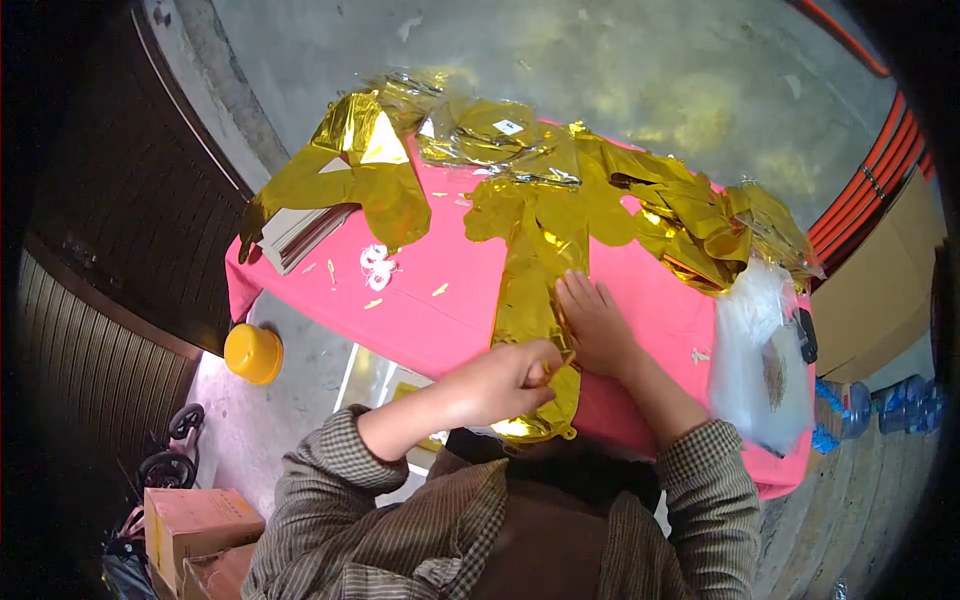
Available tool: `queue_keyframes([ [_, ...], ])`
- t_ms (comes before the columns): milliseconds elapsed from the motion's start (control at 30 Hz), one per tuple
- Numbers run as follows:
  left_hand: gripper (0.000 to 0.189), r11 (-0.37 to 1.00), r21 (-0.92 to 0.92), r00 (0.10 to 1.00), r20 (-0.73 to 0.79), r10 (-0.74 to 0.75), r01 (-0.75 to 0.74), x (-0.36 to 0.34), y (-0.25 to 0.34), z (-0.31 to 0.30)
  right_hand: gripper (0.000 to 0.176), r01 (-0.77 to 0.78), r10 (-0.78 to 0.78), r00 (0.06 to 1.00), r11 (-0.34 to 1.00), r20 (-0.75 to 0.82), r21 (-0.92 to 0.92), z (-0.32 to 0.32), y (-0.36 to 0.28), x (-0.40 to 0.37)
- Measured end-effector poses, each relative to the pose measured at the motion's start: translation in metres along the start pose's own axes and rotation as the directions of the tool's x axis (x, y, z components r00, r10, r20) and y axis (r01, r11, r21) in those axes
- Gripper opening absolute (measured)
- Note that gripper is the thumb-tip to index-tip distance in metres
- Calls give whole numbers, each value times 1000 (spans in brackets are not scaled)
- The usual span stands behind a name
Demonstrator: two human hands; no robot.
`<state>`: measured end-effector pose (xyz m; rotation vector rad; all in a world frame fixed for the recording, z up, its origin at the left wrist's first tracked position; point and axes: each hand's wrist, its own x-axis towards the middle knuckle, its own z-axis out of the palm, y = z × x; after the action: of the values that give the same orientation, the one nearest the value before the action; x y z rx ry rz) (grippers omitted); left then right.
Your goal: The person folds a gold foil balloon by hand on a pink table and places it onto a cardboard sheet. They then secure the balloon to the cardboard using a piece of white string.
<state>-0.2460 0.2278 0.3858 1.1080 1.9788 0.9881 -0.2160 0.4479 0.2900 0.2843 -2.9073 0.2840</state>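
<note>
A flat gold foil balloon (525, 270) lies lengthwise on the pink-covered table (450, 290), its lower end hanging near my lap. My right hand (595, 325) rests flat on the balloon's right edge, fingers stretched out. Lower down, my left hand (515, 380) is closed in a fist over the foil. Whatever its fingers pinch is too small or hidden to make out. Another gold foil balloon (395, 200) is spread at the upper left, partly over a stack of cards (300, 238). More crumpled gold foil (690, 225) lies at the upper right.
Clear-bagged foil pieces (500, 135) lie along the far edge. Rolls of white ribbon (377, 266) and small scraps are on the cloth. Clear plastic bags (760, 360) sit at the right end. A yellow tub (253, 352) and cardboard boxes (200, 525) stand on the floor.
</note>
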Motion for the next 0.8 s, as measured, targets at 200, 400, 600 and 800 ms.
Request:
queue_keyframes([
  [200,25,981,-166,988,92,122,-106,2,-18,-1,69,-24,25,999,1000,21,-14,0,-1,-1],
  [400,30,973,210,886,-429,178,-94,4,-90,-35,66,6,-10,998,999,-66,-52,1,-2,-1],
  [600,62,858,513,966,-199,164,-40,14,-85,-30,65,-41,42,999,999,12,-6,-6,-6,1],
  [800,66,738,673,980,-117,159,-39,34,-86,-28,66,-3,0,998,999,-63,-45,6,0,-2],
])
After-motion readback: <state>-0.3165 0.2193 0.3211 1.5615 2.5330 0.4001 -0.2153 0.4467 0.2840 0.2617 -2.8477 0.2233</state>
